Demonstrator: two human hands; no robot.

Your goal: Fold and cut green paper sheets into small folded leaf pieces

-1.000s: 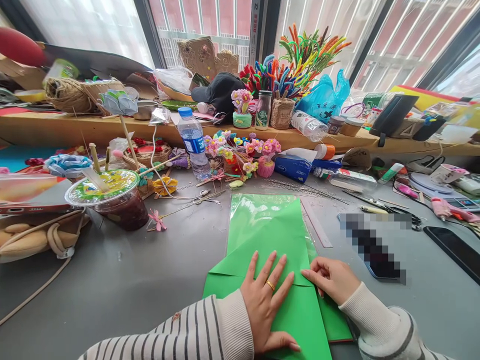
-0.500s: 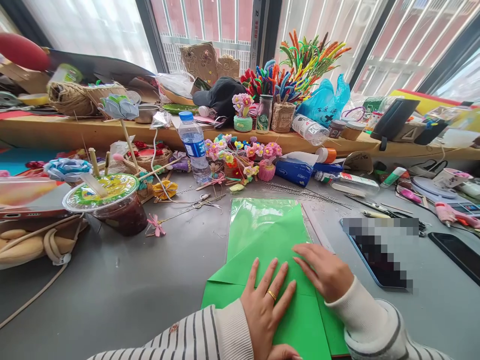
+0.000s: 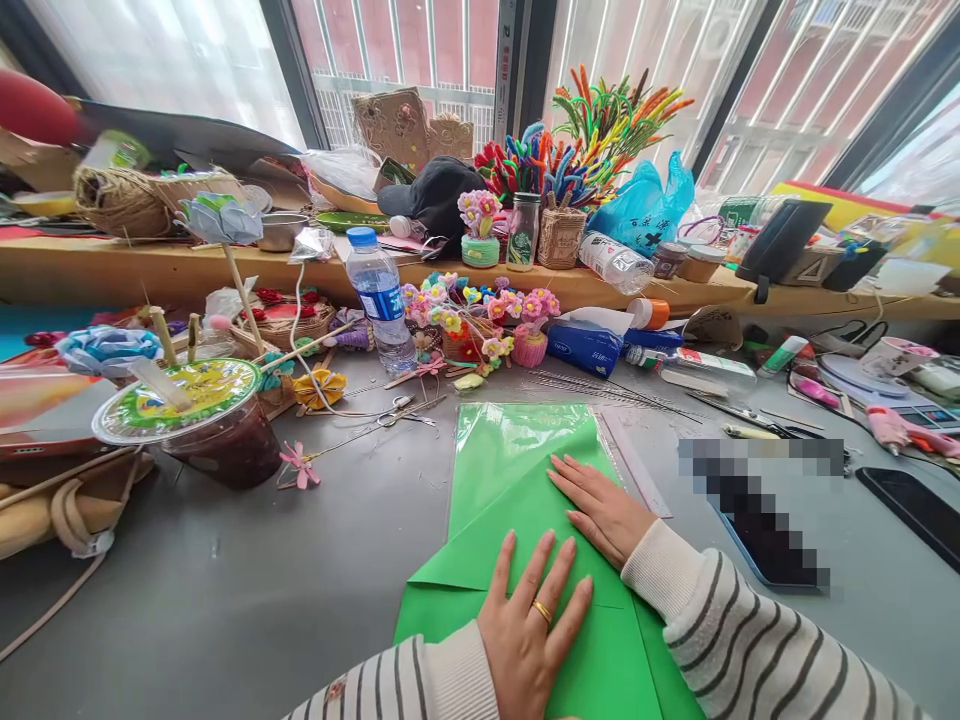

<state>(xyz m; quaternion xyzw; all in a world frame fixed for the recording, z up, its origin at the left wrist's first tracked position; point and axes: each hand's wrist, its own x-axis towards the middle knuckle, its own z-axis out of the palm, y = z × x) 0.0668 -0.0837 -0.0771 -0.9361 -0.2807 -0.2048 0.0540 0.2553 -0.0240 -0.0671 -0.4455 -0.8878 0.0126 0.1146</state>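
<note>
Green paper (image 3: 495, 545) lies folded on the grey table in front of me, with a slanting edge across its upper part. My left hand (image 3: 529, 620), wearing a gold ring, rests flat on the paper with fingers spread. Farther up and to the right, my right hand (image 3: 604, 508) lies on the folded flap, its fingers stretched out toward the upper left. Under the paper's far end is a clear plastic sleeve (image 3: 517, 415) holding more green sheet. Both hands press on paper and grip nothing.
Left of the paper stand a lidded drink cup (image 3: 225, 445) and a pink flower (image 3: 300, 466). A water bottle (image 3: 381, 305), scissors (image 3: 396, 408) and yarn flowers (image 3: 480, 315) lie beyond. Two phones (image 3: 769, 525) are at the right, near a pink glue gun (image 3: 892, 428).
My right hand has moved left and up across the flap and flattened out. My left hand stays on the paper. The view has shifted slightly.
</note>
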